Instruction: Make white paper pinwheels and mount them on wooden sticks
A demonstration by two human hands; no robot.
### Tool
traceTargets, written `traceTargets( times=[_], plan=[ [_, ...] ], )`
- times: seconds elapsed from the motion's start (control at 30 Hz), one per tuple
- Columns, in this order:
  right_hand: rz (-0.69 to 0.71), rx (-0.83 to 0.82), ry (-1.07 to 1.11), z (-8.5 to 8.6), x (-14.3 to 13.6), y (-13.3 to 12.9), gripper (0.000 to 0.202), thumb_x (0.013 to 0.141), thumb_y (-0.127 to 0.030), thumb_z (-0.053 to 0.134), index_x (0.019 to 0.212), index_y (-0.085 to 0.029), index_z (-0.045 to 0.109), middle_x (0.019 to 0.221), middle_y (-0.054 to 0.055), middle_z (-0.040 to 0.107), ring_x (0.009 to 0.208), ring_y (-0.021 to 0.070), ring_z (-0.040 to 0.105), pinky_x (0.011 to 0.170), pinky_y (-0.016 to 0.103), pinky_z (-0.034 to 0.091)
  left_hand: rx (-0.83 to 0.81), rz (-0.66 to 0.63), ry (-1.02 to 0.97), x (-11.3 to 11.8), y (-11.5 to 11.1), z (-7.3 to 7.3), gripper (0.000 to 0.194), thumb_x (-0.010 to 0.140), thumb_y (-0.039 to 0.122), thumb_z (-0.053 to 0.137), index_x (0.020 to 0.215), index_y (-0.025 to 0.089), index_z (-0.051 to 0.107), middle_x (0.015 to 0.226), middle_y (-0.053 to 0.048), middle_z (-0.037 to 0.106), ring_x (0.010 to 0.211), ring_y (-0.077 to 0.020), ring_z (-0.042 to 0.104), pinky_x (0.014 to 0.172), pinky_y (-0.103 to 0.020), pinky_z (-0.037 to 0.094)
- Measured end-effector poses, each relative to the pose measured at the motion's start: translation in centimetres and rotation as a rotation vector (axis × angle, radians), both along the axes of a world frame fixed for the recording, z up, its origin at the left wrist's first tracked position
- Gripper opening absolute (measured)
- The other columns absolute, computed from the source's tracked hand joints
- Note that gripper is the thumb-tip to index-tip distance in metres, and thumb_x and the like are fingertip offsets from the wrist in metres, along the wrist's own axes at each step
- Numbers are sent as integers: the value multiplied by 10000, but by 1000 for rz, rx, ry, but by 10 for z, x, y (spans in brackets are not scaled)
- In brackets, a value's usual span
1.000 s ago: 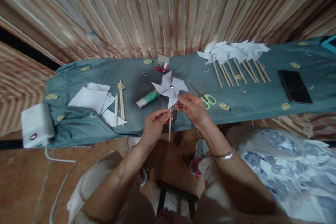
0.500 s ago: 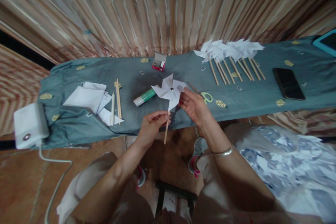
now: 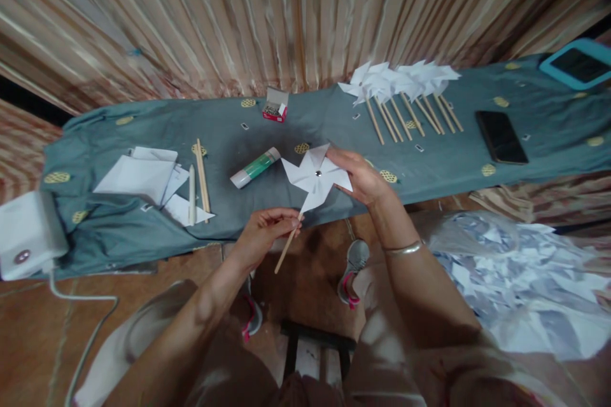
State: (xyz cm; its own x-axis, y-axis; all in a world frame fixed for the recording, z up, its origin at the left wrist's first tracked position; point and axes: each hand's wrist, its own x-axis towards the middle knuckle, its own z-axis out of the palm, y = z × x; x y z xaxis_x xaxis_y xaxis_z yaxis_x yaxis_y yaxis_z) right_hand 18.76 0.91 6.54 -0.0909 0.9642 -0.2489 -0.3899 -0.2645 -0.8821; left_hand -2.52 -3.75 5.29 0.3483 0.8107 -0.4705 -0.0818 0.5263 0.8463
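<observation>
A white paper pinwheel [image 3: 317, 178] with a shiny pin at its centre is held over the table's front edge, its stick slanting down to the left. My left hand [image 3: 267, 232] is closed, pinching the wooden stick [image 3: 285, 253] just below the blades. The thumb and fingers of my right hand [image 3: 360, 177] grip the pinwheel's right-hand blades, partly behind the paper. Left of the pinwheel lies a green and white glue stick [image 3: 256, 168]. Behind that, a small red box [image 3: 275, 107] stands with its lid up and small metal pieces inside.
Finished pinwheels [image 3: 401, 84] lie in a row at the back right, near a black phone [image 3: 501, 137] and a blue-framed device [image 3: 578, 63]. Paper sheets [image 3: 136, 179], loose sticks [image 3: 202, 177] and a white box with a cable [image 3: 33, 234] are leftward. A bag of paper scraps [image 3: 515, 286] sits below right.
The pinwheel has turned, its stick now slanting further left. My right hand has shifted up along the blades and hides the green-handled scissors. The view has swung slightly right.
</observation>
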Motion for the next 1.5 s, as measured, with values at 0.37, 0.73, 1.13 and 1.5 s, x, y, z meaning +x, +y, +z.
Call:
traceTargets(
  times=[0.37,0.73,1.13,1.5],
  plan=[
    [2,50,-33,-3,-1,-1,393,542,-475,908,821,-227,786,720,-6,758,628,158,654,643,294,533,-35,11,-33,1,1,1,281,523,347,900,713,169,795,649,-19,705,571,-96,589,624,-225,464],
    [-30,68,-87,-3,-1,-1,397,474,-513,931,616,-206,724,540,-52,638,475,75,503,458,210,419,-53,11,-31,3,1,2,299,526,350,903,729,165,786,673,-10,710,588,-97,595,644,-234,476],
    [-13,75,-46,-1,-2,-3,372,515,-450,925,768,-219,780,721,-20,740,607,115,608,582,244,485,-69,32,-20,4,2,2,340,479,374,927,709,166,788,643,6,698,563,-81,606,620,-203,487],
    [-76,31,-69,-1,-3,-2,387,407,-451,961,590,-210,721,602,-40,694,544,85,579,521,213,469,-47,31,-14,5,2,1,325,514,370,913,735,164,793,649,5,697,579,-81,607,632,-203,489]
  ],
)
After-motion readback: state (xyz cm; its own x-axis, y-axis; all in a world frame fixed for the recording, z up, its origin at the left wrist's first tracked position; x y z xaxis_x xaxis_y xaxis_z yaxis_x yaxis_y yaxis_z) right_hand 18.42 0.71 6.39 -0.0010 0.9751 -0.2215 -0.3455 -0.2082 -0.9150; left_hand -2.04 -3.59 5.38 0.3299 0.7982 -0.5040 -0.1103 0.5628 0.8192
